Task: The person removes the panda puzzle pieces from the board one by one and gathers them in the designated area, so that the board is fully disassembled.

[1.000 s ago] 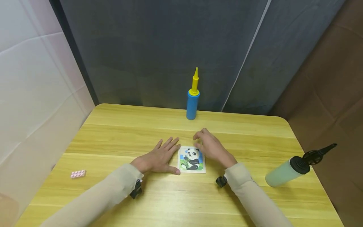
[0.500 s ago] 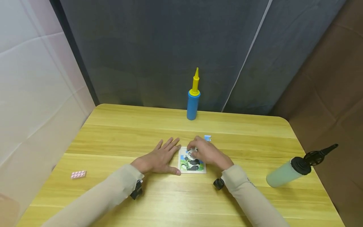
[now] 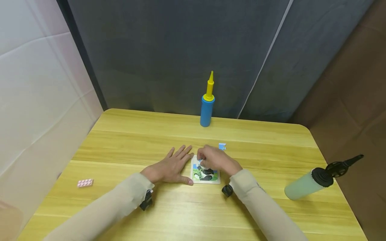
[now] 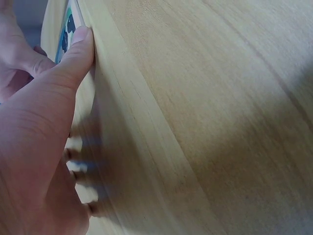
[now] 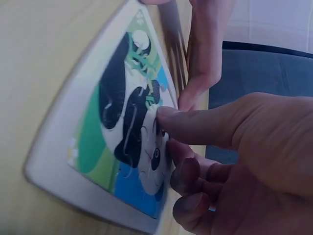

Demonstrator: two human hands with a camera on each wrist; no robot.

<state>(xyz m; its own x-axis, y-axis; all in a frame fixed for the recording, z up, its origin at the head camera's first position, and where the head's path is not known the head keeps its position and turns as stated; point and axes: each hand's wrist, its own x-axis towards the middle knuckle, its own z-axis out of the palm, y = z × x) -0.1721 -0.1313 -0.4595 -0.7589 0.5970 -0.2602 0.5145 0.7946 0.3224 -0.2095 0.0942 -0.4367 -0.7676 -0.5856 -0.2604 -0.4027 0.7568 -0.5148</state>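
Observation:
A small panda jigsaw puzzle [image 3: 206,177] in a pale frame lies at the middle of the table. My left hand [image 3: 169,169] is flat on the table beside it with fingers spread; in the left wrist view its thumb [image 4: 80,49] is against the frame's edge. Over the puzzle's upper left part, my right hand [image 3: 217,158] has thumb and fingertips drawn together, pinching a small puzzle piece mostly hidden by the fingers. In the right wrist view the right thumb [image 5: 195,125] overlaps the panda's face. A loose blue-and-white puzzle piece [image 3: 222,146] lies just beyond the right hand.
A blue and yellow hand pump [image 3: 206,112] stands at the table's back edge. On the right, a pale green bottle-shaped pump [image 3: 303,185] with a black top stands tilted in view. A pink toy brick [image 3: 85,182] lies far left.
My right hand has moved left and down from beyond the puzzle's upper right corner to its upper left part, uncovering the loose blue piece. The left hand keeps its place.

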